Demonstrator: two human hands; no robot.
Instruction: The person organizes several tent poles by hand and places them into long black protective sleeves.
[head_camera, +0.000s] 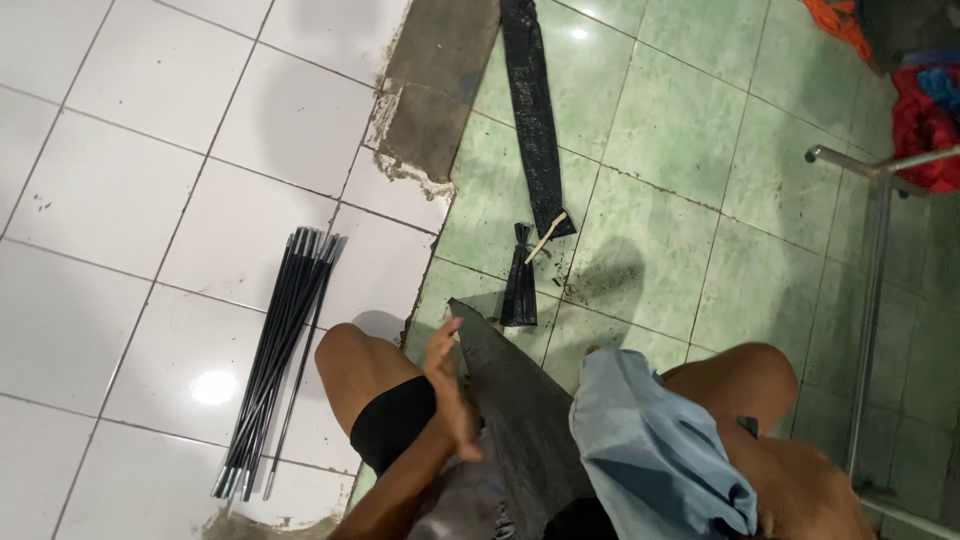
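One head-worn camera looks steeply down, close over the person's knees, onto the tiled floor (120, 200).

A: What is the person wearing?
B: Black shorts (392, 425), snug on the thigh; both knees bare; no sleeve on the forearm.
A: Anything on the left hand (450, 385)?
B: No glove, ring or watch visible; 1 hand in view only; the other is hidden.
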